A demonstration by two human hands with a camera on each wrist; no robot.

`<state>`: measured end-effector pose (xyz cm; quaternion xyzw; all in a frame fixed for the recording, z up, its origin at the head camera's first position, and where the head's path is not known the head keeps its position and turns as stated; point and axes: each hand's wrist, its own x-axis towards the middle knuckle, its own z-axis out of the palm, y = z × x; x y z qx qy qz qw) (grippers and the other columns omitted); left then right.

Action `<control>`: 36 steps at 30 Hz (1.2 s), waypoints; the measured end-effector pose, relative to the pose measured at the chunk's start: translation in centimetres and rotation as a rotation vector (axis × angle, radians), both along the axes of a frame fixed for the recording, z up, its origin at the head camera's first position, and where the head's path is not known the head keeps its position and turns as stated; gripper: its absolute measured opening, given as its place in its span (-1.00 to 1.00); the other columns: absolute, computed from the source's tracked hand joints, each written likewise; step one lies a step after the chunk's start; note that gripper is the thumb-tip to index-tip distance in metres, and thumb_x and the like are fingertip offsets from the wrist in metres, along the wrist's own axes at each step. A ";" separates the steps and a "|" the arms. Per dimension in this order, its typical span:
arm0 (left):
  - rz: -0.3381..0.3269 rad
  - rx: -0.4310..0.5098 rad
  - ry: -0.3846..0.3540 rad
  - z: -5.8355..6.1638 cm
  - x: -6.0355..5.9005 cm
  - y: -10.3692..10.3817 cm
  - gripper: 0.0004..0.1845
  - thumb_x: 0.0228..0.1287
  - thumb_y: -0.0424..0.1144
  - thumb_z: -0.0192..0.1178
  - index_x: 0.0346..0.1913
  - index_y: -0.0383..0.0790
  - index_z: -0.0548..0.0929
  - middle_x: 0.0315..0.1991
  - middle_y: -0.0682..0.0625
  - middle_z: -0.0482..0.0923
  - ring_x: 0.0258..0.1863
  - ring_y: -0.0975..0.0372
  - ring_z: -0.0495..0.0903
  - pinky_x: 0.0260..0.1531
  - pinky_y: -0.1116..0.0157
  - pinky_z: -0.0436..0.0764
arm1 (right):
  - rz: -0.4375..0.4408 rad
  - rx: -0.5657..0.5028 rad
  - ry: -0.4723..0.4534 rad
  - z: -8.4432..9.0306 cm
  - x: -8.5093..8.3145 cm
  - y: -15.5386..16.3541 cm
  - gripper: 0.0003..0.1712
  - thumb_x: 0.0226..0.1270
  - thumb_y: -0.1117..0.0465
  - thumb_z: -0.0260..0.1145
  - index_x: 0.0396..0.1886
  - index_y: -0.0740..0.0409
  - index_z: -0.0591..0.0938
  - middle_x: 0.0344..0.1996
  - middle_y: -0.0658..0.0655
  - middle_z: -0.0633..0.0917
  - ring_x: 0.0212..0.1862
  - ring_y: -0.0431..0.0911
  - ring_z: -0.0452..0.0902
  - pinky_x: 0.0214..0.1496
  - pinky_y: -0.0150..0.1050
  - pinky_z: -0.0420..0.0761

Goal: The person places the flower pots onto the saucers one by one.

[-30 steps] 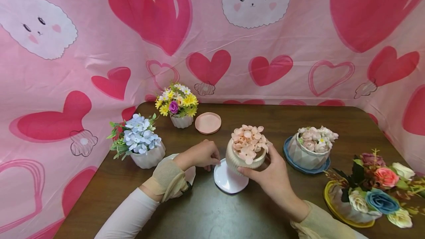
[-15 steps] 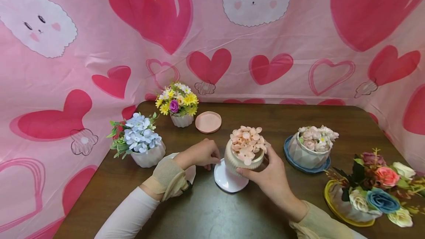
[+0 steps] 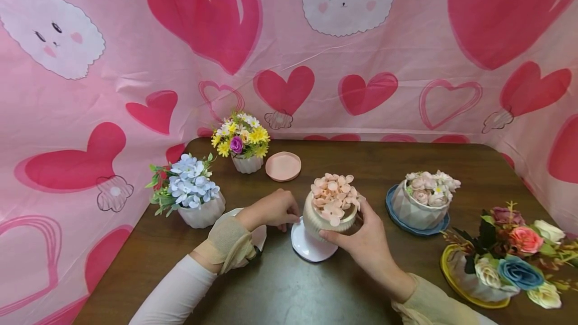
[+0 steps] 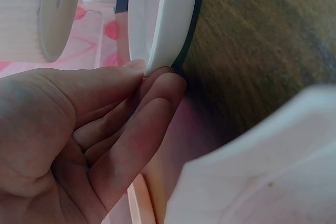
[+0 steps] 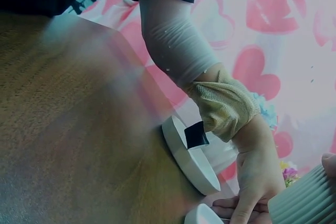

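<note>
My right hand [image 3: 368,234] grips a cream ribbed flowerpot [image 3: 316,222] filled with peach artificial flowers [image 3: 333,194], thumb on the near side and fingers round the right. Below it lies a small round white saucer [image 3: 314,251] on the table. The thumb and fingertips of my left hand [image 3: 276,208] pinch this saucer's left rim. In the left wrist view the saucer's rim [image 4: 163,30] shows between thumb and fingers, and the base of the pot [image 4: 58,17] hangs apart from it. The right wrist view shows the pot's ribbed side [image 5: 307,195] beside my left hand [image 5: 257,177].
A second white saucer [image 3: 259,238] lies under my left wrist. Pots of blue [image 3: 203,212] and yellow flowers [image 3: 247,164] stand left, near a pink saucer [image 3: 283,166]. On the right, potted flowers sit on a blue saucer [image 3: 390,214] and a yellow saucer [image 3: 451,285].
The right hand has brought the flowerpot slightly left, further over the white saucer, and the flowers tilt a little more toward me. The left hand stays at the saucer's rim.
</note>
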<state>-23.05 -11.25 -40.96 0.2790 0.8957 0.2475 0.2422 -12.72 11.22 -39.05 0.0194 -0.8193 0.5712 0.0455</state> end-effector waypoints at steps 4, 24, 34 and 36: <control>0.001 -0.001 -0.006 0.0 0.0 0.0 -0.91 0.29 -0.28 0.31 -0.35 -0.18 0.77 -0.56 0.06 0.68 -0.70 0.30 0.63 -0.65 0.36 0.64 | 0.003 -0.002 -0.014 -0.2 0.0 -0.2 0.14 -0.24 0.11 0.72 0.40 0.11 0.34 0.33 0.14 0.51 0.34 -0.03 0.43 0.39 -0.05 0.41; 0.000 0.002 -0.013 0.1 0.0 -0.1 -0.90 0.30 -0.28 0.31 -0.36 -0.17 0.77 -0.57 0.05 0.68 -0.70 0.31 0.63 -0.65 0.37 0.64 | 0.021 -0.013 -0.027 -1.0 -0.1 -0.6 0.14 -0.24 0.11 0.72 0.40 0.10 0.34 0.32 0.17 0.51 0.32 -0.02 0.46 0.35 -0.06 0.47; 0.017 -0.003 -0.027 0.0 -0.2 -0.1 -0.91 0.30 -0.30 0.30 -0.34 -0.17 0.77 -0.55 0.05 0.69 -0.69 0.28 0.64 -0.64 0.36 0.65 | 0.026 -0.014 -0.048 -1.2 -0.3 -0.7 0.15 -0.23 0.10 0.72 0.41 0.11 0.32 0.34 0.19 0.49 0.36 0.02 0.43 0.38 0.00 0.45; 0.018 -0.002 -0.028 0.0 -0.2 -0.1 -0.90 0.30 -0.30 0.30 -0.35 -0.17 0.78 -0.55 0.05 0.69 -0.70 0.27 0.64 -0.65 0.35 0.65 | 0.025 -0.013 -0.049 -1.3 -0.3 -0.7 0.15 -0.24 0.10 0.72 0.40 0.12 0.33 0.34 0.20 0.50 0.36 0.03 0.43 0.39 0.01 0.45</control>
